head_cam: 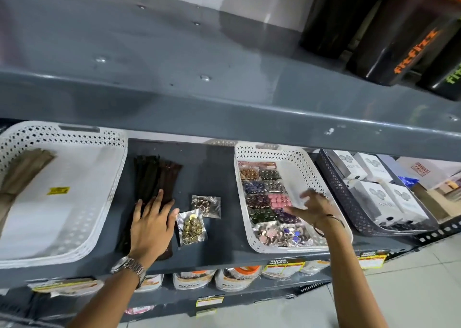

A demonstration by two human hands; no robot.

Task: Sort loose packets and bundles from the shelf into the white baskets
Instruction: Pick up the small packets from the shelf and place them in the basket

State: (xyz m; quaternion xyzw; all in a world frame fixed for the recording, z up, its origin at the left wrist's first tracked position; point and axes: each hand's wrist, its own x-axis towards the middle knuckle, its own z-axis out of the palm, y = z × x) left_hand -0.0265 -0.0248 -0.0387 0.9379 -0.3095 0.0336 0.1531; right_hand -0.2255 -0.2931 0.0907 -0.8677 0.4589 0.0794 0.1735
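Note:
My left hand (151, 224) lies flat and open on a bundle of dark brown and black strips (154, 178) on the grey shelf (214, 173). Right of it lie two clear packets: one of gold pieces (191, 226) touching my thumb, one of brown pieces (206, 206). My right hand (315, 209) hovers with fingers spread over the right white basket (252, 240), which holds a card of coloured buttons (264, 193) and a packet of mixed pieces (282, 235). The left white basket (82, 227) holds tan strips (25, 170).
A dark perforated basket (349, 203) with white boxes (379, 193) stands right of the white one. The upper shelf's grey edge (224, 118) overhangs close above, with black tubs (399, 40) on it. Jars (232, 277) sit on the shelf below.

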